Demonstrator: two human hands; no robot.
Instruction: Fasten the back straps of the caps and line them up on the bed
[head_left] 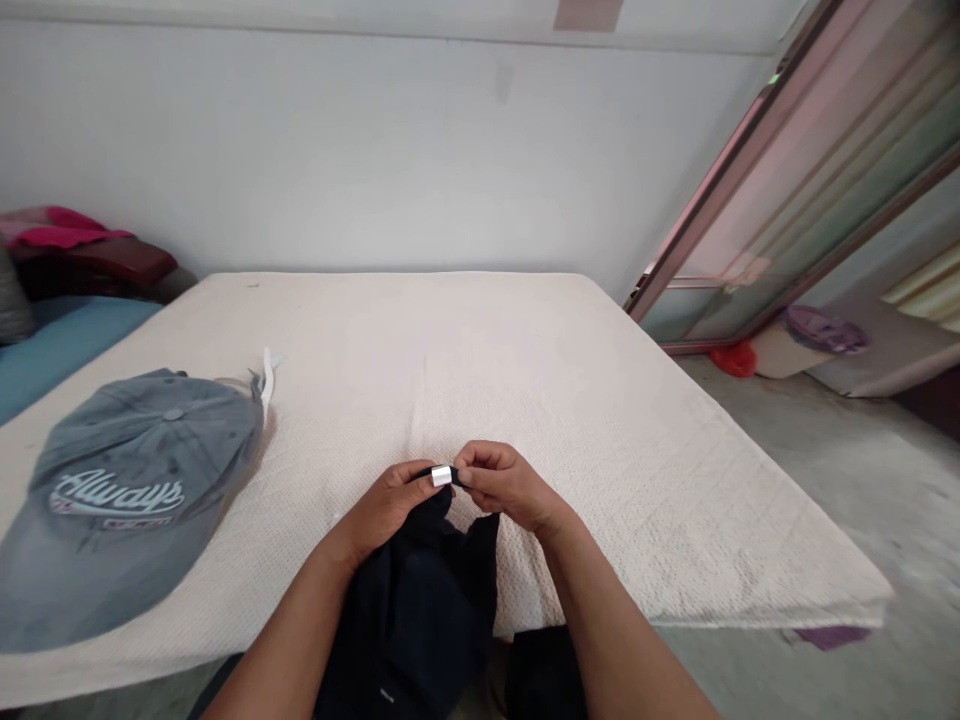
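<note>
A dark navy cap [420,610] hangs down in front of the bed's near edge, its lower part running out of view. Its back strap, with a silver metal buckle [442,475] on it, is stretched between both hands. My left hand [386,510] is closed on the strap just left of the buckle, thumb against the metal. On the buckle's right, my right hand [506,485] pinches the short dark strap end between thumb and fingers. A grey cap [157,460] with "Always" lettering and a white tag at its back lies to the left.
A cream textured cover [645,480] spreads over the bed under both hands. Blue bedding [67,345] and a pink cloth [67,228] are at the far left. A glass sliding door [720,270] stands at right, with a red bag [733,358] on the concrete floor.
</note>
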